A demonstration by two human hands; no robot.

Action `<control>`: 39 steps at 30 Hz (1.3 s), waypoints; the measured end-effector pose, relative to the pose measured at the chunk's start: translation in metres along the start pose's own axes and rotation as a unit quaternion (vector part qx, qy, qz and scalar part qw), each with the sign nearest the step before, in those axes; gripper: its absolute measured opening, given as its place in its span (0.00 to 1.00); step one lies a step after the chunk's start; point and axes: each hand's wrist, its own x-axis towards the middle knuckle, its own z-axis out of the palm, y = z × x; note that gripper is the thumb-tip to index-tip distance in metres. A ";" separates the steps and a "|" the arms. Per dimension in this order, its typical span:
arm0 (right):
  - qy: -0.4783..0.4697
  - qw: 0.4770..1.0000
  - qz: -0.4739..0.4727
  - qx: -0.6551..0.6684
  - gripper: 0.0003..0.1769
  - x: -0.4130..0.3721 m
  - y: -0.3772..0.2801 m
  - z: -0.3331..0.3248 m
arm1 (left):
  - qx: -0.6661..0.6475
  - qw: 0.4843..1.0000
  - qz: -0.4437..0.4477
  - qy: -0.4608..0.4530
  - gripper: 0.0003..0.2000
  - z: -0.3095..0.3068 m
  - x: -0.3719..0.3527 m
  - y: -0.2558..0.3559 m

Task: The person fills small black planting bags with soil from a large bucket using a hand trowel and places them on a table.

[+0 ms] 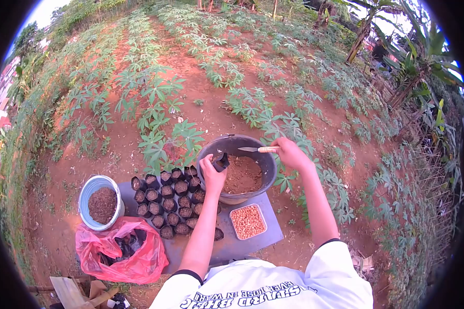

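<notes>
My left hand [214,174] grips a small black plastic planting bag [221,162] over the left side of a large black tub [271,177]. Brown soil [244,174] fills the lower part of the tub. In my right hand [290,154], at the tub's right rim, is a small trowel [248,149] with a pointed metal blade and a light handle. Its blade points left across the tub, toward the bag, above the soil. Left of my left forearm, several soil-filled black bags [180,187] stand close together in rows, some hidden behind that arm.
A square clear container [233,224] of orange-yellow kernels sits on the grey board [273,226] below the tub. Left stand a pale blue pail [83,206] with dark soil and a red plastic bag [154,257] holding black plastic. Leafy plants [160,147] grow beyond.
</notes>
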 end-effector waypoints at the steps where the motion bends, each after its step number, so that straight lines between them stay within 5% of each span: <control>1: 0.007 0.997 0.047 0.057 0.11 -0.011 0.011 0.020 | 0.005 1.000 -0.003 0.001 0.31 -0.001 -0.001 0.001; 8: 0.000 0.962 0.128 0.243 0.17 -0.040 0.027 0.135 | -0.017 1.000 -0.024 -0.003 0.31 -0.004 -0.001 0.004; 11: -0.085 0.942 0.180 0.269 0.18 -0.026 0.009 0.117 | -0.019 0.999 -0.036 0.003 0.31 -0.004 -0.002 0.002; 13: -0.009 0.990 0.037 0.135 0.18 -0.011 0.030 0.134 | -0.004 1.000 -0.023 0.008 0.32 -0.002 -0.002 -0.001; 23: -0.172 0.985 0.034 0.010 0.12 0.034 0.060 0.153 | 0.041 0.998 -0.022 0.033 0.30 -0.001 -0.003 -0.001; 30: -0.175 0.978 -0.009 0.115 0.12 0.059 0.074 0.174 | 0.036 0.996 -0.083 0.025 0.30 0.003 -0.005 -0.013; 39: -0.135 0.970 -0.062 0.190 0.12 0.072 0.083 0.187 | 0.156 0.987 -0.028 0.038 0.32 0.004 -0.005 -0.012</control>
